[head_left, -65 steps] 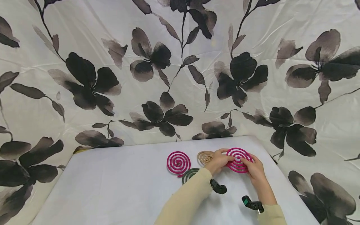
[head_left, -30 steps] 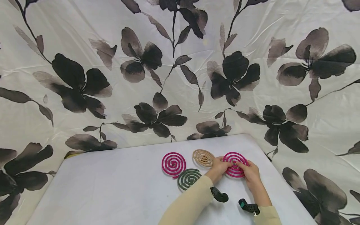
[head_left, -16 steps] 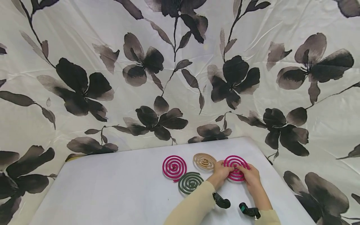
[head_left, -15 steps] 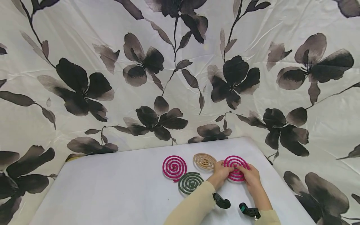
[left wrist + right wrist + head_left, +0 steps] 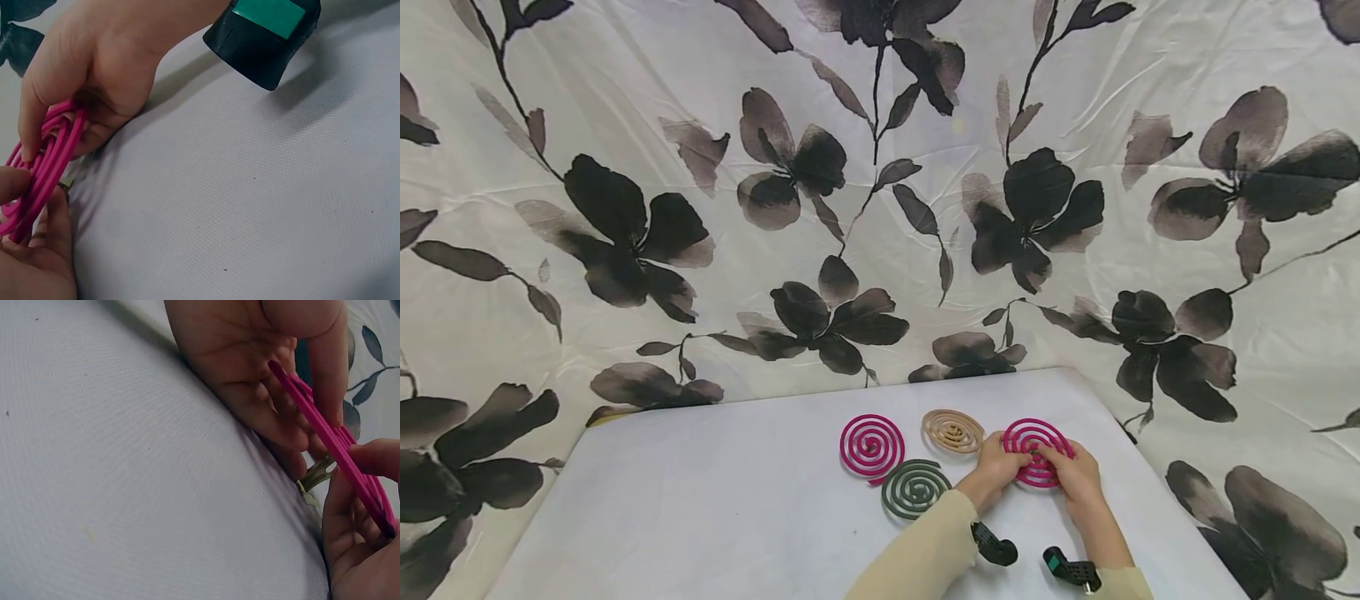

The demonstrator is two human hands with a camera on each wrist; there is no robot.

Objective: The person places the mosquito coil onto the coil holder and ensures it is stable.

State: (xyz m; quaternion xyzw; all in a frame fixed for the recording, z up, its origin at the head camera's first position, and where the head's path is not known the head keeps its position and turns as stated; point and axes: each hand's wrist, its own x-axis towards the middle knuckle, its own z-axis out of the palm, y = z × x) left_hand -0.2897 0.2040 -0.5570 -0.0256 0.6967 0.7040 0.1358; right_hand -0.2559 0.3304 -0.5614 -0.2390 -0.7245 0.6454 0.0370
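Note:
Both hands hold one pink mosquito coil (image 5: 1037, 429) over the right part of the table, thumbs on its face near the centre. My left hand (image 5: 997, 468) grips its left side, my right hand (image 5: 1082, 479) its right side. In the right wrist view the coil (image 5: 328, 440) stands tilted, edge toward the camera. A small metal coil stand (image 5: 315, 478) sticks out beneath it between the fingers, close over the table. The left wrist view shows the coil (image 5: 59, 147) between both hands, the fingers behind it partly hidden.
Left of the hands lie another pink coil (image 5: 872, 446), a tan coil (image 5: 952, 430) and a green coil (image 5: 916, 489) on the white table (image 5: 700, 500). The green coil's edge is close to the left sleeve (image 5: 925, 542). A flower-patterned cloth (image 5: 880, 208) hangs behind.
The left hand and sleeve have drawn back slightly, uncovering the tan and green coils. A small dark-greenish bit now shows at the held coil's centre. Both hands keep their hold; the head view shifts a little.

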